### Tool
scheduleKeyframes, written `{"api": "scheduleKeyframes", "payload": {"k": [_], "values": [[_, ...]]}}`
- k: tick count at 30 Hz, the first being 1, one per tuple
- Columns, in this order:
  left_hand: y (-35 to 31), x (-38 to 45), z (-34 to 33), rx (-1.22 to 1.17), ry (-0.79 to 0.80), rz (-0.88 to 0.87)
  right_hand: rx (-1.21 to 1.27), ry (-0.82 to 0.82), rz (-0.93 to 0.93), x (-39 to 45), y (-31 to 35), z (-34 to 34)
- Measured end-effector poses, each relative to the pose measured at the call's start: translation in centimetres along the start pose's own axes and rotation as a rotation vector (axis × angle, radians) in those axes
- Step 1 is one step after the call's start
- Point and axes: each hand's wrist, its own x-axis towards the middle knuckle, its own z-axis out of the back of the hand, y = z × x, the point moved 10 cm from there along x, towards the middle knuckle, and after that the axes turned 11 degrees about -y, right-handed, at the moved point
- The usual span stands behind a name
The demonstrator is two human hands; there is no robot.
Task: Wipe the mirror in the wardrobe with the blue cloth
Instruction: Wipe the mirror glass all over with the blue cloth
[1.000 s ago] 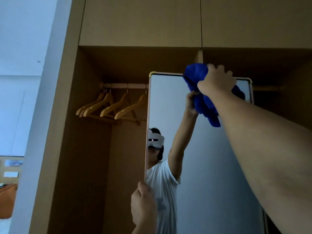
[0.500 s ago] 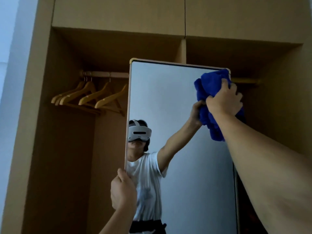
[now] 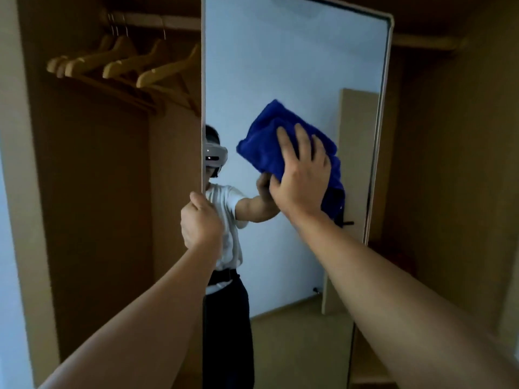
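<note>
Left hand (image 3: 200,220) is curling its grip round the mirror (image 3: 295,66) left edge, steadying it, while right hand (image 3: 302,175), grip spread flat, is pressing the blue cloth (image 3: 266,141) mid-glass, wiping underway, lower glass likely needing strokes next.

Wooden wardrobe (image 3: 92,192), mirror (image 3: 280,66) inside, hangers (image 3: 126,63) on rail (image 3: 174,22)

Wooden rail (image 3: 168,22) up top, running across the dim compartment. Hanging from it is a tight bunch of wooden hangers (image 3: 123,66), metal hooks over the rail, their arms slanting down and to the left. Well left of the rail and lower, a pale bluish wall (image 3: 8,276).
</note>
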Motion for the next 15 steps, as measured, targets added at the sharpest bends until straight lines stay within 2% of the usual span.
{"api": "scheduleKeyframes", "payload": {"k": [4,15], "values": [[0.4,0.1,-0.7,-0.054,0.038,0.053,0.018,0.012,0.185,-5.5,1.9,-1.1],[1.8,0.9,-3.5,-0.137,0.256,0.166,-0.041,0.078,0.22,-12.0,1.4,-3.0]]}}
